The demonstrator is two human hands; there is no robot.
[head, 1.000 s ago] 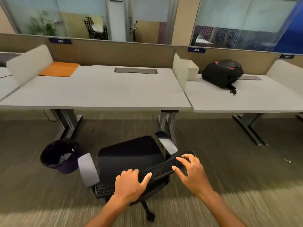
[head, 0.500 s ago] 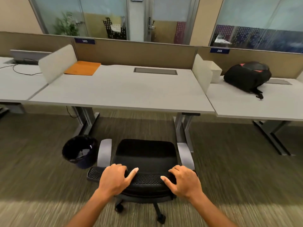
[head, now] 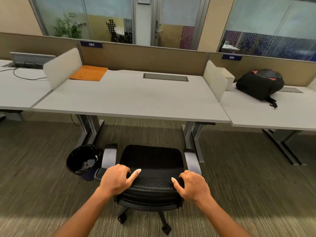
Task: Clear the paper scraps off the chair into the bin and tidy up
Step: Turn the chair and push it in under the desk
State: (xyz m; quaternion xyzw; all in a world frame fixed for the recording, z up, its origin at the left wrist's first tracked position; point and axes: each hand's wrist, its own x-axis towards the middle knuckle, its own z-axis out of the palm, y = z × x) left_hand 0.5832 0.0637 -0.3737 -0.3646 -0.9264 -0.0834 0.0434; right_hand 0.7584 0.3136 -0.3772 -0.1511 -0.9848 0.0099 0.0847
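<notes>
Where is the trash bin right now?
The bin sits on the carpet, left of the chair, beside its left armrest and in front of the desk leg.

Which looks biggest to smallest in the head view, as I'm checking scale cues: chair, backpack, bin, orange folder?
1. chair
2. backpack
3. bin and orange folder: they look alike, and the folder lies farther off, so I leave them unranked.

Both hands grip the top of the chair [head: 151,158] back, the left hand [head: 116,179] near one end, the right hand [head: 194,186] near the other. The chair faces the desk [head: 130,98]. A bin [head: 83,159] stands just beside its left armrest.
</notes>
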